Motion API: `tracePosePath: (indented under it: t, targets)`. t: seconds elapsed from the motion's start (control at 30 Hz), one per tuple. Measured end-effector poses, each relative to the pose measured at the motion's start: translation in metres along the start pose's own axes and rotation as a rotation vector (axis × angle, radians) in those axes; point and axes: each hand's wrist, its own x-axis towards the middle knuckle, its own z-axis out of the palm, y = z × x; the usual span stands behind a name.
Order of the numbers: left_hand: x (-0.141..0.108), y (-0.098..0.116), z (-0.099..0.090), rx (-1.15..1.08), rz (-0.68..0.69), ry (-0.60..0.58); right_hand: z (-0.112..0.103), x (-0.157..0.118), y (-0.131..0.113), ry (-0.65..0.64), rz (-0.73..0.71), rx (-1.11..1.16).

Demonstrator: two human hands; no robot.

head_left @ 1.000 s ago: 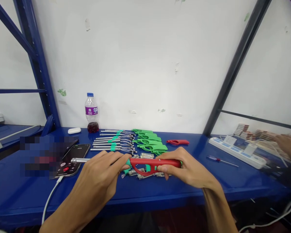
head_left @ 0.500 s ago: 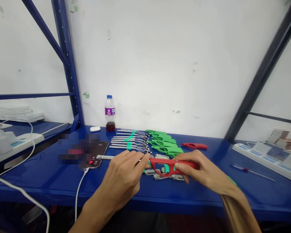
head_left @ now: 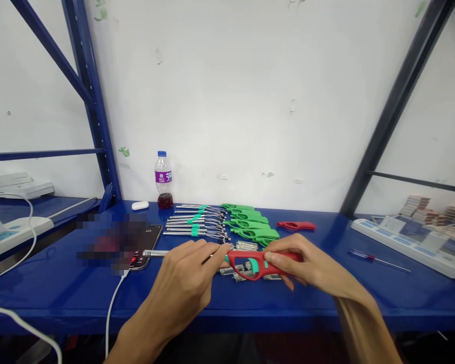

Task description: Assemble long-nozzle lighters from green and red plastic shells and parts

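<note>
A red lighter body (head_left: pixel 246 262) with a teal trigger is held level between both hands above the blue table (head_left: pixel 208 308). My left hand (head_left: pixel 189 275) is closed around the metal tube (head_left: pixel 154 253) at its left end; the tube's tip sticks out past the knuckles. My right hand (head_left: pixel 307 263) grips the handle end, thumb on the near face. Behind the hands lie several metal tubes with teal collars and wires (head_left: pixel 195 226), beside several green lighter bodies (head_left: pixel 256 225). Clear small parts (head_left: pixel 246 246) are partly hidden by the held piece.
Another red body (head_left: pixel 296 225) lies at the back. To the right are a screwdriver (head_left: pixel 379 261) and a power strip (head_left: pixel 409 247). A bottle (head_left: pixel 164 180), a white case (head_left: pixel 140 206) and a phone (head_left: pixel 151 237) with a cable are on the left.
The whole view has shifted, so the table items appear further left. Both hands still hold the red body and tube in nearly the same pose.
</note>
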Motion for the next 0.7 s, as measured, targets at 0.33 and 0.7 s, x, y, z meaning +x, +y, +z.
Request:
tracePosePath:
  t: [0.33, 0.7]
  targets:
    - [-0.001, -0.011, -0.004, -0.001, 0.006, -0.03, -0.001, -0.009, -0.009, 0.226, 0.01, -0.183]
    - [-0.005, -0.006, 0.0, -0.027, -0.093, -0.186, -0.011, -0.016, -0.005, 0.287, 0.003, -0.149]
